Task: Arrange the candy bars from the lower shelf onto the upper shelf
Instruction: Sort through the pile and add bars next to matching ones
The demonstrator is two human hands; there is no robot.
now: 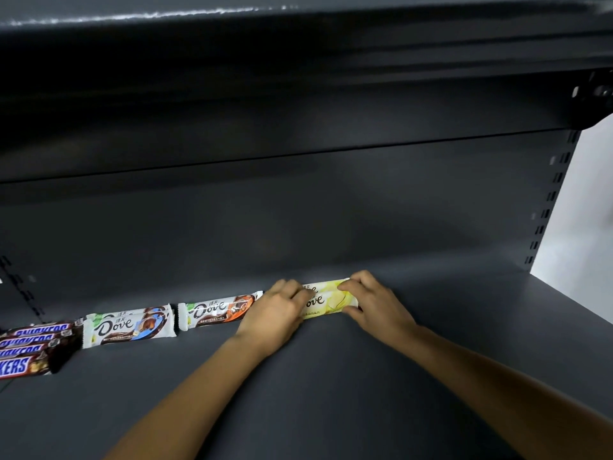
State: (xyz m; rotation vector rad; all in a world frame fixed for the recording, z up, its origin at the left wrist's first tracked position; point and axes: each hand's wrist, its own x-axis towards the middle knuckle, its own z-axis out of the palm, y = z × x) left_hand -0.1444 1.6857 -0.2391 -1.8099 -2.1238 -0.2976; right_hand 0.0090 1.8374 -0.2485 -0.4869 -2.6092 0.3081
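A yellow-and-white Dove bar [326, 298] lies flat on the dark shelf surface [331, 376]. My left hand [277, 313] grips its left end and my right hand [374, 302] grips its right end, fingers curled over the top edge. To the left, in one row, lie a Dove bar with an orange-brown end [215, 310] and a small stack of Dove bars with a blue end [127, 325]. At the far left sits a stack of Snickers bars [33, 348].
The shelf's back panel [298, 210] rises behind the row. Another dark shelf [298, 61] overhangs from above. A slotted upright [547, 200] stands at the right, with a white wall [583, 200] beyond it.
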